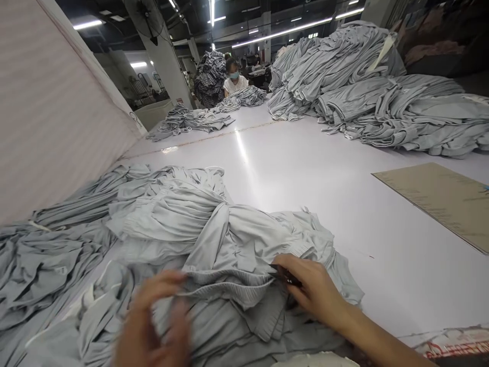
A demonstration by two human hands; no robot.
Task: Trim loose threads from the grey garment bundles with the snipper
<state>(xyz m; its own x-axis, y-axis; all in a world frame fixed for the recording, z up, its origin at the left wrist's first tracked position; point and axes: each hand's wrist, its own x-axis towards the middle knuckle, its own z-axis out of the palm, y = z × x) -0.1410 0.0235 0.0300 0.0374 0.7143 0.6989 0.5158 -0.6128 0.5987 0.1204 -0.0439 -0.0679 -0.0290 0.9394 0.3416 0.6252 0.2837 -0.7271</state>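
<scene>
A light grey garment with a ribbed elastic waistband (233,288) lies in front of me on a heap of the same grey cloth (171,214). My right hand (315,288) is closed around small dark thread snips (284,275), whose pointed tip lies at the right end of the waistband. To the left, my left hand (153,321) is blurred by motion. Its thumb and fingers are apart, close to the left end of the waistband, and nothing shows between them. Whether its fingertips touch the cloth I cannot tell.
Darker grey garments (49,265) lie at the left, below a slanting pale fabric sheet (57,102). A brown board (439,201) rests on the white table (305,178). Large grey piles (344,76) stand at the back right. Across the table is a masked person (235,81).
</scene>
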